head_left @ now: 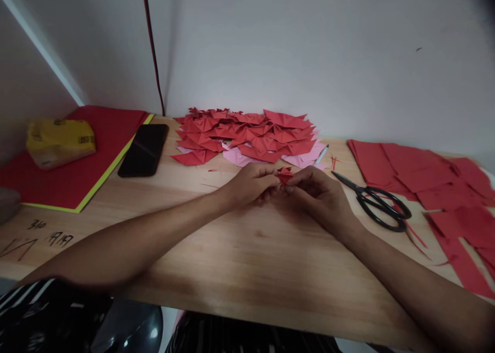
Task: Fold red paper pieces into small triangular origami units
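Observation:
Both hands meet over the middle of the wooden table. My left hand and my right hand pinch a small folded red paper piece between their fingertips, just above the tabletop. Most of the piece is hidden by the fingers. Right behind the hands lies a heap of folded red paper pieces on a few pink sheets.
Black scissors lie right of my right hand, with flat red paper sheets beyond. A white pen rests by the heap. A black phone, a red folder and a yellow packet sit at left.

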Available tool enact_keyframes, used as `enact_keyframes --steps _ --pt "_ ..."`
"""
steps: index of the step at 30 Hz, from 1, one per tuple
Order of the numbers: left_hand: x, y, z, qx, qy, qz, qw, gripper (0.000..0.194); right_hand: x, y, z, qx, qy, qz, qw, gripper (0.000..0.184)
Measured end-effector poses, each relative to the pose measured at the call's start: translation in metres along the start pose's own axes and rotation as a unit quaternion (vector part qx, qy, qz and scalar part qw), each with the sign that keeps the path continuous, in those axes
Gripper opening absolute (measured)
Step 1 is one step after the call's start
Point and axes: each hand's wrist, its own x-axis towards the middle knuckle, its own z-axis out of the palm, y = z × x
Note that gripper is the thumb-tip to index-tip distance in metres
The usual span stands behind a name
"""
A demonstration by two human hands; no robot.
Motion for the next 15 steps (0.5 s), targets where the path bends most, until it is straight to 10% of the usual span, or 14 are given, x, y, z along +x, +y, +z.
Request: enact_keyframes --steps 15 --pt "0.0045 0.0034 -0.004 0.039 -0.019 -0.029 0.999 0.016 -0.0012 0.0044 -0.0004 -0.038 -0.003 -0.036 0.999 0.002"
